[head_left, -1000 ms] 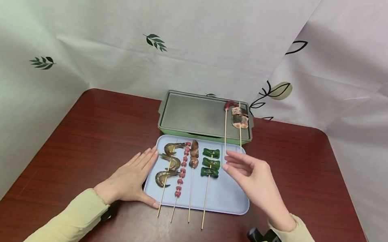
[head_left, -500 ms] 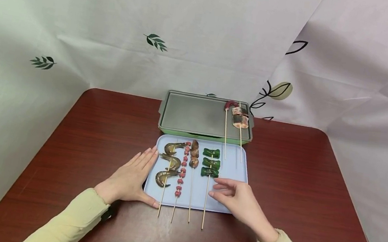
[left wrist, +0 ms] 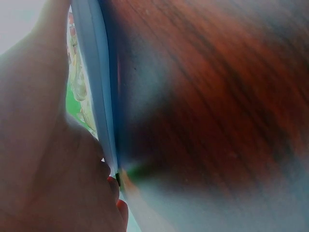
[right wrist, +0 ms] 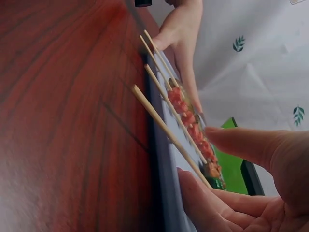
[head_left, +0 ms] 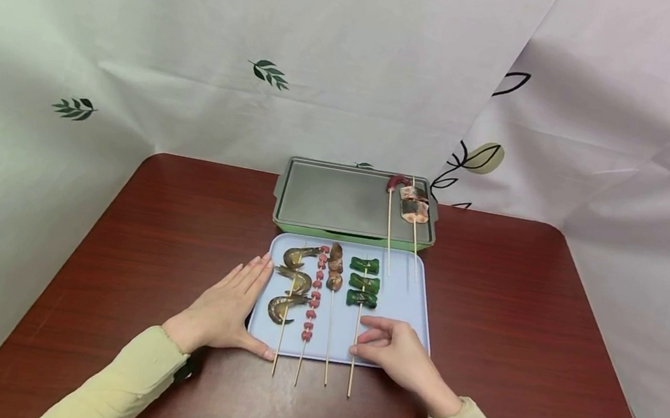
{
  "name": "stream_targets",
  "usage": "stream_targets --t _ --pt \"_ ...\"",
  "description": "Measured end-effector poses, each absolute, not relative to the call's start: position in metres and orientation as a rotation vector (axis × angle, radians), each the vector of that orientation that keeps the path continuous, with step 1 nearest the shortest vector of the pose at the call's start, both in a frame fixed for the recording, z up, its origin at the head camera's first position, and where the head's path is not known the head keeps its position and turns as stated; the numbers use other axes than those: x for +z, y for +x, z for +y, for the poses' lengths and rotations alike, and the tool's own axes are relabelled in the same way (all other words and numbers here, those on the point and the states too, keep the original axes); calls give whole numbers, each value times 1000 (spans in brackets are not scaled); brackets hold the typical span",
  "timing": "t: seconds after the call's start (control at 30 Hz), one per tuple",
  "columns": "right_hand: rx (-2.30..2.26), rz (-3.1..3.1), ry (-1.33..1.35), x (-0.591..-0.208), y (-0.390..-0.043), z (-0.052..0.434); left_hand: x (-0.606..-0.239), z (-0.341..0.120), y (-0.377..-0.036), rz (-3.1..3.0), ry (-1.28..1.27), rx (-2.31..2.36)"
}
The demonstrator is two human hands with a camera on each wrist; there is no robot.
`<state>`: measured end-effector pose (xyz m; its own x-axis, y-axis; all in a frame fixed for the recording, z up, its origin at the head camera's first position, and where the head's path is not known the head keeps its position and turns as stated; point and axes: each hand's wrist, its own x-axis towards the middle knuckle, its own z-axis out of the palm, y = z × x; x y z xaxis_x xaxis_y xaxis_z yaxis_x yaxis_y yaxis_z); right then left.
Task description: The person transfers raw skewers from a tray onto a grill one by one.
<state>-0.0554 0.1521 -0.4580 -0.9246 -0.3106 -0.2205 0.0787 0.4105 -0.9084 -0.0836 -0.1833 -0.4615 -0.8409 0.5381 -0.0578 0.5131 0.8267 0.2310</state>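
Note:
A light blue tray (head_left: 403, 317) holds a shrimp skewer (head_left: 289, 288), a skewer of small red bits (head_left: 315, 291), a brown meat skewer (head_left: 335, 272) and a green pepper skewer (head_left: 363, 283). My left hand (head_left: 226, 308) lies flat on the table, fingers straight along the tray's left edge (left wrist: 96, 96). My right hand (head_left: 393, 347) hovers over the tray's near right part. Its thumb (right wrist: 203, 203) sits at the pepper skewer's stick (right wrist: 164, 125) and its index finger (right wrist: 251, 145) is held apart above it. Nothing is gripped.
A green grill pan (head_left: 336, 198) stands behind the tray, with a red sausage skewer (head_left: 398, 180) and a meat-piece skewer (head_left: 414, 205) on its right side. The skewer sticks overhang the tray's near edge. Dark red table (head_left: 517, 318), white curtains all round.
My right hand has drawn back from the far right of the tray, near the grill skewers' sticks, to the near edge by the pepper skewer's stick. The left hand has stayed put.

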Motion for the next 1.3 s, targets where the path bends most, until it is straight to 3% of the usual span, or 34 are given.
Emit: stream_targets --t 0.7,1.3 --pt "-1635 2205 -121 -464 -56 145 -463 -185 -84 2909 873 346" --pt "-1759 2018 -84 -450 -45 176 -462 -183 -84 2901 863 321"
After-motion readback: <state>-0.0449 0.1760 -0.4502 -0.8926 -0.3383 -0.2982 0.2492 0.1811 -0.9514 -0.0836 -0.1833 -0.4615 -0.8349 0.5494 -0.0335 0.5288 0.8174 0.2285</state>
